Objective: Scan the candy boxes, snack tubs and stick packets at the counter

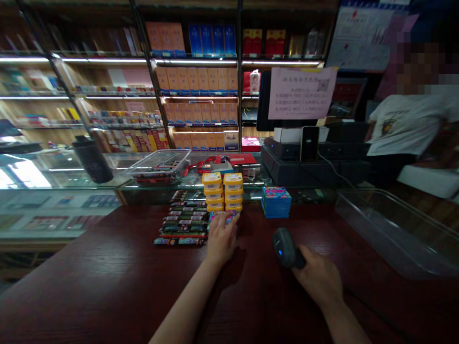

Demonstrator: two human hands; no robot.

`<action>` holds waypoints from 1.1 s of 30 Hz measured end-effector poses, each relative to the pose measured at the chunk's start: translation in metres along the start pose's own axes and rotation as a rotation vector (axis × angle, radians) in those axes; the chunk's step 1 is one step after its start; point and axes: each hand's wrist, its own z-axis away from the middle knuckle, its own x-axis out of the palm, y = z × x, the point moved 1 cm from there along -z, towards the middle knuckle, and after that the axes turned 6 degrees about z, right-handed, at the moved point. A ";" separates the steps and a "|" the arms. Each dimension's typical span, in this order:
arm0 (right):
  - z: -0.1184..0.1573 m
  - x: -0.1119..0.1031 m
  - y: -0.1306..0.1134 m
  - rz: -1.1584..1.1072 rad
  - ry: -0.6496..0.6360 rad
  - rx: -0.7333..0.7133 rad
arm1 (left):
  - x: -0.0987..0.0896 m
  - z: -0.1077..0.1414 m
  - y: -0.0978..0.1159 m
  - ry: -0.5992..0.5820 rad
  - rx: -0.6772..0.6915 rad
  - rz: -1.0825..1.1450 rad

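Observation:
My right hand (320,277) is wrapped round the handle of a dark barcode scanner (284,247), which shows a small blue light. Just in front of the yellow-lidded tubs (233,184), my left hand (223,235) has its fingers over a flat blue-and-pink box (214,218), partly hiding it. The tubs stand in two stacks. Left of them, slim dark wrapped sticks (184,220) lie in a long row. To the right is a neat stack of similar blue boxes (276,203), apart from both hands.
A clear plastic bin (390,239) stands on the right of the dark red counter (89,267). At the back are a clear tray (161,165), a black bottle (92,159), and a monitor with a paper notice (301,93). Another person (405,119) is at the right.

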 end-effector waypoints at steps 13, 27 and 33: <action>0.001 0.005 0.007 0.036 -0.100 0.000 | 0.096 -0.110 0.089 -0.329 0.183 -0.048; -0.006 0.005 0.004 -0.029 -0.111 0.004 | 0.070 -0.101 0.048 -0.246 0.125 0.142; -0.002 0.003 0.004 -0.014 -0.105 0.008 | 0.024 -0.032 0.016 0.280 -0.552 0.881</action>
